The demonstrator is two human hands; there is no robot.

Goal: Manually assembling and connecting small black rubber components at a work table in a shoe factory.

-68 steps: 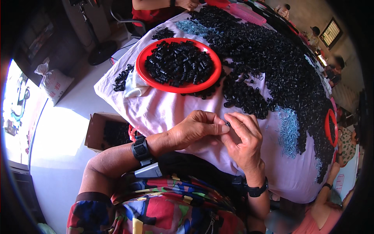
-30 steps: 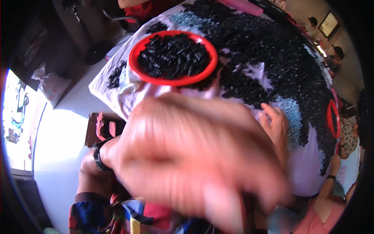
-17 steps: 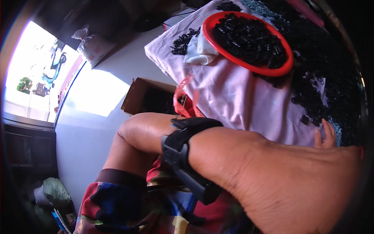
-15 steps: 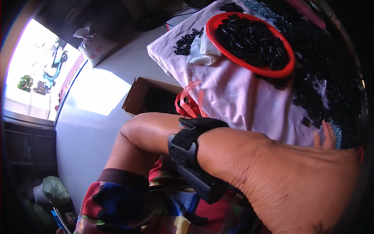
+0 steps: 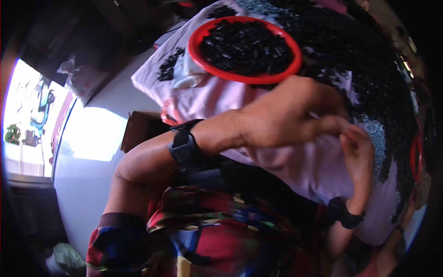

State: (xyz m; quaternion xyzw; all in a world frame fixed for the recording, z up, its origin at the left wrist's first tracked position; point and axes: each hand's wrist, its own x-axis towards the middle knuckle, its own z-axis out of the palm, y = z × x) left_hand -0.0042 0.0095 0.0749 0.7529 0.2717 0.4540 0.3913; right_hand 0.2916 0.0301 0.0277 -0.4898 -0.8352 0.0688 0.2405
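My left hand (image 5: 297, 111) reaches across from the left, fingers curled in and somewhat blurred. Its fingertips meet those of my right hand (image 5: 359, 148), whose fingers are bent together in a pinch. Anything between the fingertips is too small or too hidden to make out. Both hands are above a pale pink cloth (image 5: 295, 168). Just beyond my left hand stands a red round tray (image 5: 295, 64) heaped with small black plastic pieces (image 5: 244, 48). More loose black pieces (image 5: 374, 87) spread over the cloth to the right, beside small blue-grey pieces (image 5: 376, 143).
A crumpled white cloth (image 5: 188, 74) lies left of the tray, near a small black heap (image 5: 170, 64). A cardboard box (image 5: 140, 129) stands on the floor at left, partly behind my arm. Another person's arm (image 5: 406, 214) and a red rim (image 5: 416, 159) show at far right.
My left forearm has swung up and away from the near right, and its hand now meets my right hand. My right hand's fingers have gone from extended to bent. The view has shifted right.
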